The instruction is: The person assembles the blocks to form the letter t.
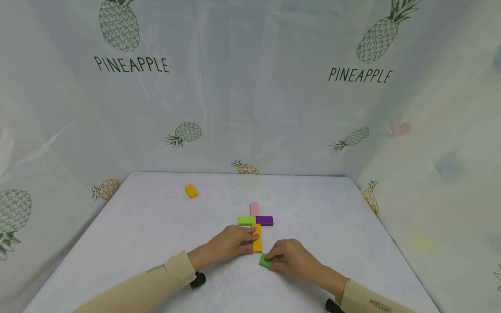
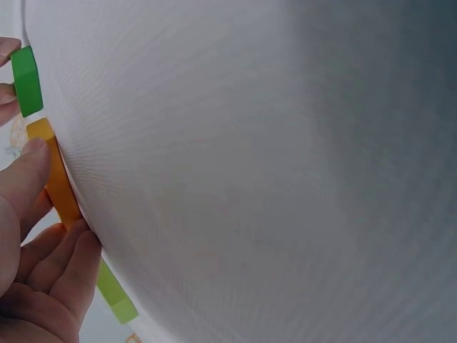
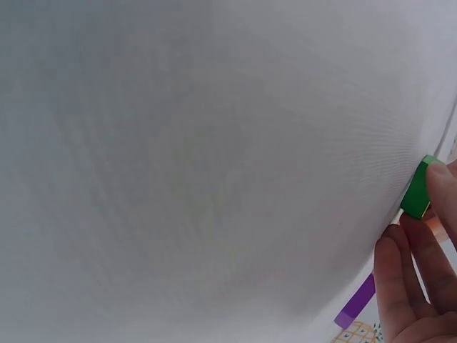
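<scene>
In the head view my left hand (image 1: 233, 242) grips a long yellow block (image 1: 257, 244) from its left side, thumb at the near end and fingers at the far end. Just right of it, my right hand (image 1: 291, 256) pinches a dark green block (image 1: 263, 261) close to the yellow block's near end; the left wrist view shows a small gap between the two. At the yellow block's far end lie a light green block (image 1: 245, 221) and a purple block (image 1: 265, 221), end to end. A pink block (image 1: 255, 208) extends away behind them.
A separate yellow block (image 1: 191, 191) lies toward the back left of the white table (image 1: 321, 208). Pineapple-printed cloth (image 1: 250, 87) hangs behind the table and at its sides. Dark wrist-worn devices (image 1: 198, 280) show under the sleeves.
</scene>
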